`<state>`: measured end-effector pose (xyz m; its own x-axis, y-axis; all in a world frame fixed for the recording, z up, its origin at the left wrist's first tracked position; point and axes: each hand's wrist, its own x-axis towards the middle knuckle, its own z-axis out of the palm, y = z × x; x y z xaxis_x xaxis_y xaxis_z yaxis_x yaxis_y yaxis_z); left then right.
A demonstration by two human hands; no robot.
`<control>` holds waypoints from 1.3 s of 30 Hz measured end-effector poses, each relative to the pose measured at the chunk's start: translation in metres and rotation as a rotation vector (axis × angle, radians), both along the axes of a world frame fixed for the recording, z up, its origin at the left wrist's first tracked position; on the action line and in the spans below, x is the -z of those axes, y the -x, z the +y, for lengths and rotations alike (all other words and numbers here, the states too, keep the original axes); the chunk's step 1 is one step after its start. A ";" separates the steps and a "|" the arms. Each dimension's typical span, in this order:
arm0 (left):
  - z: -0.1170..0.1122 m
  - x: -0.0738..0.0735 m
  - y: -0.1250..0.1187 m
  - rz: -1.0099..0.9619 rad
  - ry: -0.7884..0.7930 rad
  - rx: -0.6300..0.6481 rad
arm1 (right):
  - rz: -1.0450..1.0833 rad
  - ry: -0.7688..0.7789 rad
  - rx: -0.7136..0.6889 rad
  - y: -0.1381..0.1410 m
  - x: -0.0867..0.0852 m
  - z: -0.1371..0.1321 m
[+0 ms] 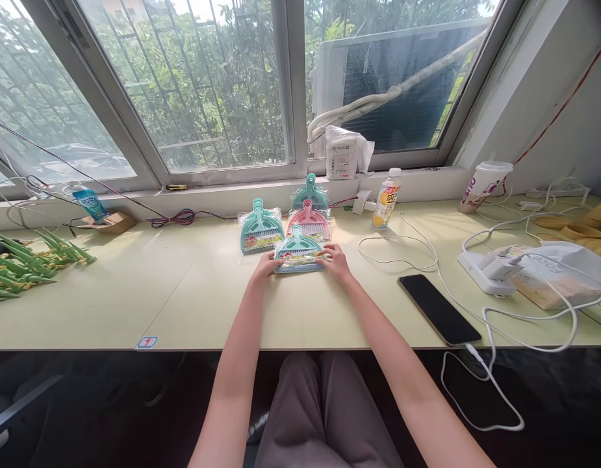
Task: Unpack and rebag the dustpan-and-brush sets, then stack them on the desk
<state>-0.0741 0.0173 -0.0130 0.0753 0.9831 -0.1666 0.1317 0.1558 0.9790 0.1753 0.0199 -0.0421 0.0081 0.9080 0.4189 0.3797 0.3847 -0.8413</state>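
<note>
A small teal dustpan and brush set (299, 246) in clear plastic wrap lies at the front of a group on the table. At its left edge, my left hand (266, 265) is closed with the fingers round the side. My right hand (336, 262) grips the opposite edge, its thumb and fingers on the wrap. Behind it, a pink dustpan set (308, 224) stands close by, partly covered. Another teal dustpan set (261, 229) is to the left, and one more teal dustpan set (310, 190) sits at the back, partly hidden by the pink one.
On the right are a phone (439, 309) on a cable, a power strip (492, 272), a plastic bag (566, 273) and a cup (484, 187). A juice bottle (386, 200) stands near the window. Green plant-like pieces (32, 265) lie left, a blue bottle (89, 203) behind them.
</note>
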 end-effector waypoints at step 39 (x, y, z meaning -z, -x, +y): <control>0.057 0.009 0.110 0.702 -0.184 -0.587 | -0.077 0.020 -0.076 0.081 0.003 0.028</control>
